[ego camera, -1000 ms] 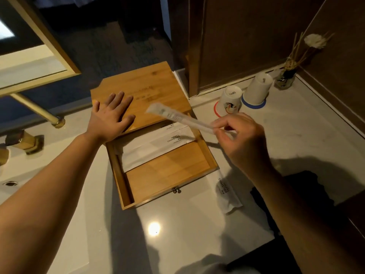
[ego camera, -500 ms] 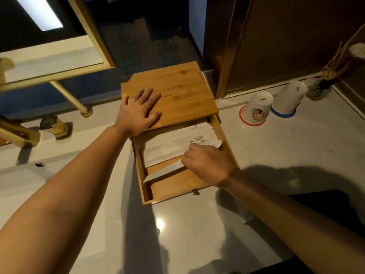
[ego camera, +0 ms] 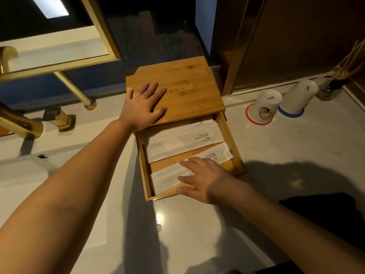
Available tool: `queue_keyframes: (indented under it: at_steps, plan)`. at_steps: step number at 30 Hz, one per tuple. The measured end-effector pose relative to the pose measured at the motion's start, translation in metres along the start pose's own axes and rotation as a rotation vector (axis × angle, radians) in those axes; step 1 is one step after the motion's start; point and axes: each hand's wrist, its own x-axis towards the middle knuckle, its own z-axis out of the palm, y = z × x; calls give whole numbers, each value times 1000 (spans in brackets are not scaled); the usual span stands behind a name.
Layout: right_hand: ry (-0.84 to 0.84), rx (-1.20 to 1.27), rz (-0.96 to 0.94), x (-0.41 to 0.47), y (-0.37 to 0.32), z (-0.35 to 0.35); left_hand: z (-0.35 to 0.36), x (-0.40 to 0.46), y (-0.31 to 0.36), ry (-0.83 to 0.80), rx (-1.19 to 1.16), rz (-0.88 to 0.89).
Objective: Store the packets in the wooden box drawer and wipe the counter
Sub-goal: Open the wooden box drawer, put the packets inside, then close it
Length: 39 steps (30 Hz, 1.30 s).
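A wooden box (ego camera: 183, 89) stands on the white counter (ego camera: 296, 147) with its drawer (ego camera: 231, 144) pulled out toward me. Three white packets lie in the drawer: one (ego camera: 199, 123) half hidden under the box top, one (ego camera: 183, 143) in the middle, and one (ego camera: 167, 177) slanted along the front. My left hand (ego camera: 144, 107) rests flat on the box top, fingers apart. My right hand (ego camera: 201, 178) lies flat on the front packet, fingers spread, with the thumb at the drawer's front edge.
Two upturned white cups (ego camera: 266, 106) (ego camera: 298, 98) and a reed diffuser (ego camera: 331, 88) stand at the back right. A gold faucet (ego camera: 21, 123) and the sink basin (ego camera: 21, 175) are on the left. A dark cloth-like shape (ego camera: 325, 214) lies at the right.
My right hand carried a packet from the air down into the drawer, released it, and now lies flat on it. My left hand stayed on the box top.
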Motion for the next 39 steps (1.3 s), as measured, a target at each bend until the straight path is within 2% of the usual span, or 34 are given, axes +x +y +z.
queue_keyframes:
  at_steps: [14,19,23,27,29,31,36,39]
  plan:
    - [68,37,30,4,3,4,0,0,0,-15,2,-8]
    - [286,103,108,-24,10,9,1,-1,-2,-23,11,3]
    - [710,180,172,-58,23,26,0,1,-2,-32,28,-10]
    - [895,213,467,-79,34,44,-1,-1,0,-39,44,-7]
    - [863,196,629,-85,39,58,-1,0,0,-60,47,-10]
    - [768,202,712,-88,41,72,-2,0,0,-73,51,-7]
    - [596,88,646,-91,32,94,-5,-2,2,-64,58,7]
    - [503,7,690,-85,26,99,-4,-2,2,-76,64,4]
